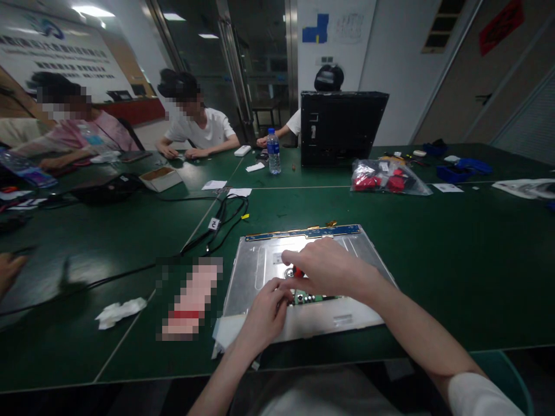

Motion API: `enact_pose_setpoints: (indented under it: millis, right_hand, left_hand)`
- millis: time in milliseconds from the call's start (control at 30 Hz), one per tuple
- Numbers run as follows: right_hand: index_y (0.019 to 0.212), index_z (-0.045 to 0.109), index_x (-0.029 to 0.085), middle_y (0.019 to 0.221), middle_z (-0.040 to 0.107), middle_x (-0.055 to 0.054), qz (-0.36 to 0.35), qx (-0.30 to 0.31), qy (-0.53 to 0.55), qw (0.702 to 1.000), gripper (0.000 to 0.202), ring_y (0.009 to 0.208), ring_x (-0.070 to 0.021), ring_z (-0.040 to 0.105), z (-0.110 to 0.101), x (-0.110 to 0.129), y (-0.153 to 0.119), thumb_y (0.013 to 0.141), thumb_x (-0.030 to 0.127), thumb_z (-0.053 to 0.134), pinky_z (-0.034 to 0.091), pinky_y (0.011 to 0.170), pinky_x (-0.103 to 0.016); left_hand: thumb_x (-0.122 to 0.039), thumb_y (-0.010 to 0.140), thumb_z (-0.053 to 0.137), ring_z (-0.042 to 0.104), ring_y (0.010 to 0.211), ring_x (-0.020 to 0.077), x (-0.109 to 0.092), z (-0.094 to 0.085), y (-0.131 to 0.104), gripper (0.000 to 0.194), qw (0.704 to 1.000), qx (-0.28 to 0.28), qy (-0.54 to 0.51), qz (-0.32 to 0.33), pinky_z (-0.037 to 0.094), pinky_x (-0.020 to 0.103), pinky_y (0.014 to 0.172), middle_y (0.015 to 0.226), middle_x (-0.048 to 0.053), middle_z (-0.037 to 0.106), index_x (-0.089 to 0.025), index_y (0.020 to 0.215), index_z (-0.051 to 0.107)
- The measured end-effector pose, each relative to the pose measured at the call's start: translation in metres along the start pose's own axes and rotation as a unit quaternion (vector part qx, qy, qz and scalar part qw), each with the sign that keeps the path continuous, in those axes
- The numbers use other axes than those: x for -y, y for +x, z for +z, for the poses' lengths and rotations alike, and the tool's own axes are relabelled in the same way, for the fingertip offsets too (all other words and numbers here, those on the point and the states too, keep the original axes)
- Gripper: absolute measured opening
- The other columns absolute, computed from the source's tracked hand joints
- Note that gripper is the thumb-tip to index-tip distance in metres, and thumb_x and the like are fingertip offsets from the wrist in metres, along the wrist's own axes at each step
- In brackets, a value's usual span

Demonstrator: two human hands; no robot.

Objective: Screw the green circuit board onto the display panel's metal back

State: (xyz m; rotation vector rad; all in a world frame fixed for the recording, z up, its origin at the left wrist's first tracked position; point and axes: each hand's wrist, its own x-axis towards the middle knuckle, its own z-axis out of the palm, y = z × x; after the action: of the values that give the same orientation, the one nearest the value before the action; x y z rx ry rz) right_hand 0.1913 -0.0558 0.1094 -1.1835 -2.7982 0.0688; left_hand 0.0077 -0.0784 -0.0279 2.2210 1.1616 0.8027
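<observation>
A flat silver display panel (251, 271) lies back side up on the table in front of me, with a blue circuit strip (303, 232) along its far edge. My right hand (323, 266) is above the panel's middle, closed round a small red-handled screwdriver (298, 271), mostly covered by the fingers. Just below it, my left hand (267, 309) rests on the panel with curled fingers at a green circuit board (307, 298). Whatever the left fingertips may hold is hidden. Whitish film (228, 330) sticks out at the panel's near left corner.
Black cables (221, 222) run across the table left of the panel. A crumpled tissue (120, 312) lies farther left. Beyond are a water bottle (273, 151), a black monitor-like box (342, 127) and a plastic bag with red items (385, 178). Several people sit around the table.
</observation>
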Motion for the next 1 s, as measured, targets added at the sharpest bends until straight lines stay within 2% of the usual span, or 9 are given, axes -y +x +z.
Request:
enact_pose_setpoints:
  millis: [133, 267, 367, 500, 633, 800, 1000]
  right_hand:
    - [0.104, 0.055, 0.018, 0.077, 0.07, -0.004, -0.023, 0.006, 0.015, 1.0, 0.022, 0.063, -0.017, 0.06, -0.0029, 0.0021, -0.0004, 0.091, 0.034, 0.05, 0.02, 0.051, -0.027]
    - [0.105, 0.052, 0.017, 0.089, 0.069, -0.006, -0.056, 0.013, 0.032, 0.998, 0.022, 0.066, -0.0165, 0.059, -0.0075, 0.0033, -0.0031, 0.085, 0.026, 0.051, 0.02, 0.05, -0.028]
    - [0.103, 0.053, 0.017, 0.087, 0.069, -0.006, -0.06, 0.016, 0.038, 0.997, 0.022, 0.067, -0.0168, 0.058, -0.008, 0.002, -0.0042, 0.086, 0.031, 0.052, 0.02, 0.051, -0.028]
    - [0.097, 0.056, 0.019, 0.075, 0.068, -0.003, -0.031, 0.008, 0.025, 0.999, 0.023, 0.064, -0.0167, 0.058, -0.0046, -0.0005, -0.0029, 0.088, 0.04, 0.052, 0.019, 0.051, -0.028]
    - [0.092, 0.057, 0.019, 0.074, 0.068, -0.003, -0.029, 0.01, 0.025, 0.999, 0.017, 0.063, -0.0151, 0.058, -0.0043, 0.0001, -0.0022, 0.09, 0.034, 0.049, 0.018, 0.051, -0.028]
    - [0.097, 0.055, 0.017, 0.086, 0.068, -0.005, -0.043, 0.009, 0.03, 0.999, 0.016, 0.066, -0.0149, 0.057, -0.0076, 0.0022, -0.0037, 0.083, 0.023, 0.052, 0.018, 0.05, -0.027]
    - [0.093, 0.057, 0.018, 0.081, 0.067, -0.003, -0.041, 0.007, 0.03, 0.999, 0.016, 0.066, -0.0144, 0.057, -0.0057, -0.0001, -0.0031, 0.088, 0.033, 0.052, 0.018, 0.051, -0.027]
  left_hand:
    - [-0.004, 0.077, 0.041, 0.058, 0.084, 0.0188, -0.0016, -0.0006, 0.001, 0.023, 1.0, 0.0, 0.003, -0.005, 0.048, 0.03, 0.073, 0.091, 0.006, 0.059, -0.019, 0.078, 0.059]
    - [-0.005, 0.078, 0.041, 0.058, 0.087, 0.0192, -0.0032, -0.0014, 0.0017, 0.024, 1.0, 0.006, -0.007, -0.004, 0.048, 0.031, 0.076, 0.094, 0.006, 0.059, -0.019, 0.081, 0.061]
    - [-0.005, 0.079, 0.041, 0.058, 0.087, 0.0195, -0.0032, -0.0014, 0.0014, 0.024, 1.0, 0.004, -0.009, -0.001, 0.049, 0.032, 0.077, 0.094, 0.006, 0.059, -0.018, 0.081, 0.061]
    - [-0.004, 0.079, 0.041, 0.058, 0.089, 0.0195, -0.0017, -0.0004, 0.0003, 0.024, 1.0, 0.0, -0.003, 0.002, 0.048, 0.032, 0.078, 0.094, 0.006, 0.059, -0.019, 0.083, 0.06]
    - [-0.005, 0.078, 0.042, 0.057, 0.087, 0.0194, -0.0003, 0.0005, -0.0006, 0.022, 1.0, 0.0, 0.006, -0.002, 0.048, 0.031, 0.076, 0.093, 0.006, 0.058, -0.019, 0.078, 0.058]
    - [-0.005, 0.078, 0.042, 0.057, 0.09, 0.0201, -0.0005, 0.0012, -0.0003, 0.024, 1.0, 0.006, -0.007, 0.001, 0.048, 0.032, 0.078, 0.095, 0.006, 0.058, -0.019, 0.082, 0.061]
    - [-0.009, 0.078, 0.049, 0.058, 0.091, 0.021, -0.0043, -0.0002, -0.0018, 0.017, 1.0, 0.002, 0.005, -0.003, 0.049, 0.033, 0.079, 0.098, 0.006, 0.059, -0.019, 0.085, 0.061]
